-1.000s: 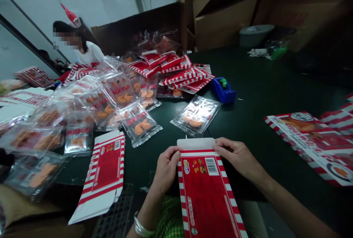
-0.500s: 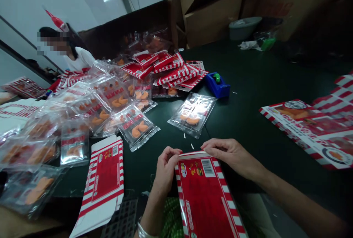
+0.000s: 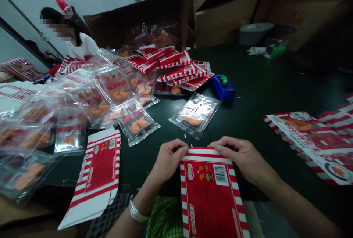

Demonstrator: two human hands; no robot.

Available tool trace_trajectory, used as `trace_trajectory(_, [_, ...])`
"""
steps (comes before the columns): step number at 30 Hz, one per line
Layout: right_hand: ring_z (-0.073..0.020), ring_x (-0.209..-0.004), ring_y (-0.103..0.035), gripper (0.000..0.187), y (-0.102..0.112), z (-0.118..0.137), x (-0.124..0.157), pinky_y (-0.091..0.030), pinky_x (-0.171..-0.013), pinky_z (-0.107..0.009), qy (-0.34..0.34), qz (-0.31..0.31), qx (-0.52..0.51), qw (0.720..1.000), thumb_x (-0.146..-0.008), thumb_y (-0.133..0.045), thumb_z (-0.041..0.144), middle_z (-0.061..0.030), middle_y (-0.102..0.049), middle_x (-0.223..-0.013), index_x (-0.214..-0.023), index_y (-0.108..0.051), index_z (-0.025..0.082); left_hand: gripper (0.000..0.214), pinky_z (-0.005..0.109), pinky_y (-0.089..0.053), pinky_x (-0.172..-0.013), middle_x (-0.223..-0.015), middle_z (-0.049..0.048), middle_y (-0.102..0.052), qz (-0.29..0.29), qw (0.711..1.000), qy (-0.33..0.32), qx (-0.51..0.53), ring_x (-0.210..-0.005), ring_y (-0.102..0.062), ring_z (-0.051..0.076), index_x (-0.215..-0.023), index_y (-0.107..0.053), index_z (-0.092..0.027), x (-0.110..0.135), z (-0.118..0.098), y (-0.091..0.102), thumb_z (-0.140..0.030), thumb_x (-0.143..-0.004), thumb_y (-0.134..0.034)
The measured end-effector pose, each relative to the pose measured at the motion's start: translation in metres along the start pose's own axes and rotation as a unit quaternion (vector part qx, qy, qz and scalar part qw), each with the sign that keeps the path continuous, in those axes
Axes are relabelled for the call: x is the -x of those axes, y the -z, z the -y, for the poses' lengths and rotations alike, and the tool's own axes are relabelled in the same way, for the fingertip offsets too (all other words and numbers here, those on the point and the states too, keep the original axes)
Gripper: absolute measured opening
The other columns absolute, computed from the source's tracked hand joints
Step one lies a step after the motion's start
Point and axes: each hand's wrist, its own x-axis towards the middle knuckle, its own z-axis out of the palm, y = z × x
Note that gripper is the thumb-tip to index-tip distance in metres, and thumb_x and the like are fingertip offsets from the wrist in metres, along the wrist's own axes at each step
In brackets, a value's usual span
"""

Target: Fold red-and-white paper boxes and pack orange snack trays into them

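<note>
A red box with white stripes and a barcode (image 3: 212,190) lies lengthwise in front of me, its far end at the edge of the dark green table (image 3: 261,83). My left hand (image 3: 168,158) pinches the box's far left corner with curled fingers. My right hand (image 3: 240,154) presses closed fingers on the far right corner and top edge. The white end flap is folded out of sight. A clear packet with orange pieces (image 3: 195,115) lies just beyond the box.
A flat striped box blank (image 3: 96,172) lies at left. Several clear packets (image 3: 82,102) and stacked red boxes (image 3: 179,69) cover the left and centre. A blue tape dispenser (image 3: 223,88) stands mid-table. Printed cartons (image 3: 311,135) lie right. Another person (image 3: 74,39) sits far left.
The white end flap that stood open a second ago has been folded down and in. Both hands stayed on the box's far end.
</note>
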Motion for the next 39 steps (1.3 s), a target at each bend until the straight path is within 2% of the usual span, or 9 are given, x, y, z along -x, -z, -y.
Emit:
trace_trajectory(4, [-0.0234, -0.094, -0.068, 0.041, 0.004, -0.017, 0.019, -0.058, -0.067, -0.023, 0.014, -0.056, 0.024, 0.998, -0.075, -0.064, 0.058, -0.0056, -0.071, -0.110, -0.095, -0.075, 0.024, 0.020, 0.026, -0.048, -0.079, -0.097, 0.0043, -0.072, -0.020, 0.999, -0.006, 0.040, -0.089, -0.063, 0.018, -0.096, -0.070, -0.019, 0.013, 0.013, -0.004, -0.027, -0.082, -0.059])
trace_trajectory(9, [-0.0247, -0.094, -0.068, 0.037, 0.006, -0.033, 0.029, -0.060, -0.065, -0.023, 0.028, -0.107, 0.036, 0.993, -0.070, -0.070, 0.054, -0.0040, -0.071, -0.110, -0.096, -0.075, 0.028, 0.025, 0.027, -0.051, -0.074, -0.091, 0.0038, -0.073, -0.084, 0.980, 0.029, 0.177, -0.082, -0.066, 0.017, -0.094, -0.065, -0.018, 0.026, 0.022, -0.012, -0.027, -0.072, -0.071])
trace_trajectory(12, [-0.0246, -0.086, -0.070, 0.038, 0.006, -0.036, 0.029, -0.062, -0.061, -0.026, 0.018, -0.091, 0.033, 0.995, -0.073, -0.067, 0.054, -0.0046, -0.071, -0.110, -0.101, -0.073, 0.029, 0.023, 0.026, -0.051, -0.072, -0.086, 0.0039, -0.072, -0.072, 0.982, 0.030, 0.173, -0.079, -0.065, 0.017, -0.086, -0.066, -0.015, 0.029, 0.017, -0.011, -0.030, -0.070, -0.074])
trace_trajectory(16, [-0.0276, -0.094, -0.068, 0.042, 0.006, -0.035, 0.027, -0.063, -0.065, -0.028, 0.046, -0.084, 0.025, 0.995, -0.073, -0.067, 0.056, -0.0053, -0.068, -0.117, -0.106, -0.069, 0.030, 0.037, 0.029, -0.051, -0.069, -0.082, 0.0023, -0.072, -0.050, 0.965, 0.075, 0.245, -0.072, -0.066, 0.017, -0.089, -0.058, -0.018, 0.026, 0.010, -0.008, -0.030, -0.062, -0.080])
trace_trajectory(20, [-0.0286, -0.089, -0.069, 0.045, 0.009, -0.035, 0.026, -0.063, -0.063, -0.031, 0.033, -0.071, 0.017, 0.997, -0.071, -0.067, 0.058, -0.0067, -0.070, -0.112, -0.104, -0.070, 0.029, 0.033, 0.026, -0.051, -0.068, -0.081, 0.0020, -0.071, -0.082, 0.965, 0.061, 0.241, -0.072, -0.066, 0.015, -0.083, -0.056, -0.017, 0.023, 0.009, -0.012, -0.028, -0.064, -0.080])
trace_trajectory(26, [-0.0275, -0.088, -0.069, 0.042, 0.014, -0.034, 0.021, -0.062, -0.063, -0.029, 0.036, -0.060, 0.039, 0.997, -0.072, -0.067, 0.058, -0.0060, -0.071, -0.108, -0.101, -0.070, 0.028, 0.030, 0.025, -0.050, -0.071, -0.080, 0.0011, -0.070, -0.056, 0.965, 0.049, 0.252, -0.073, -0.064, 0.013, -0.078, -0.061, -0.014, 0.023, 0.004, -0.013, -0.025, -0.061, -0.083])
trace_trajectory(31, [-0.0253, -0.084, -0.069, 0.039, 0.013, -0.020, 0.014, -0.059, -0.062, -0.026, 0.078, -0.019, 0.095, 0.992, -0.077, -0.061, 0.059, -0.0060, -0.072, -0.097, -0.094, -0.071, 0.025, 0.028, 0.027, -0.050, -0.073, -0.078, 0.0015, -0.069, -0.012, 0.964, 0.065, 0.258, -0.073, -0.064, 0.014, -0.079, -0.060, -0.014, 0.020, 0.002, -0.006, -0.024, -0.063, -0.081])
trace_trajectory(36, [-0.0252, -0.083, -0.068, 0.039, 0.012, -0.015, 0.013, -0.058, -0.063, -0.027, 0.097, 0.006, 0.118, 0.988, -0.079, -0.059, 0.057, -0.0065, -0.072, -0.094, -0.093, -0.070, 0.023, 0.032, 0.025, -0.050, -0.072, -0.082, -0.0005, -0.067, -0.019, 0.973, 0.026, 0.227, -0.078, -0.064, 0.015, -0.088, -0.057, -0.018, 0.019, 0.000, 0.000, -0.021, -0.065, -0.080])
trace_trajectory(39, [-0.0242, -0.083, -0.067, 0.037, 0.014, -0.018, 0.013, -0.057, -0.065, -0.027, 0.094, 0.013, 0.128, 0.987, -0.082, -0.057, 0.055, -0.0063, -0.071, -0.094, -0.094, -0.069, 0.022, 0.029, 0.026, -0.050, -0.075, -0.086, 0.0020, -0.068, 0.012, 0.983, 0.019, 0.183, -0.080, -0.064, 0.016, -0.092, -0.060, -0.018, 0.020, -0.002, 0.002, -0.024, -0.069, -0.077])
